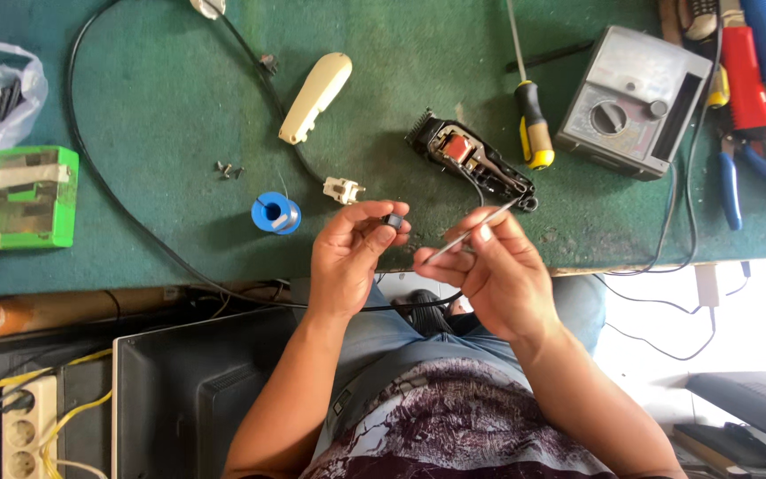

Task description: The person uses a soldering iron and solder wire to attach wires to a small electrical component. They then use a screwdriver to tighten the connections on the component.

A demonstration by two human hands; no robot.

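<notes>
Plainly mid-repair: small black part (392, 219) pinched in left-hand fingers (374, 223), held above the near edge of the green surface (161, 106). Thin metal tool (472, 232) gripped by right-hand fingers (482, 235), tip close beside the part. Just beyond the fingers, opened hair clipper (472, 160) with insides bared; cream cover (316, 85) off, farther left. Loose screws (228, 168), white plug (343, 189) and blue solder spool (276, 213) left of the fingers. Yellow-handled screwdriver (534, 133) and grey multimeter (631, 99) to the right. Judging so: dismantling done, part work under way, reassembly left.

Screwdriver (534, 133) lies between opened clipper (472, 160) and multimeter (636, 102).
</notes>
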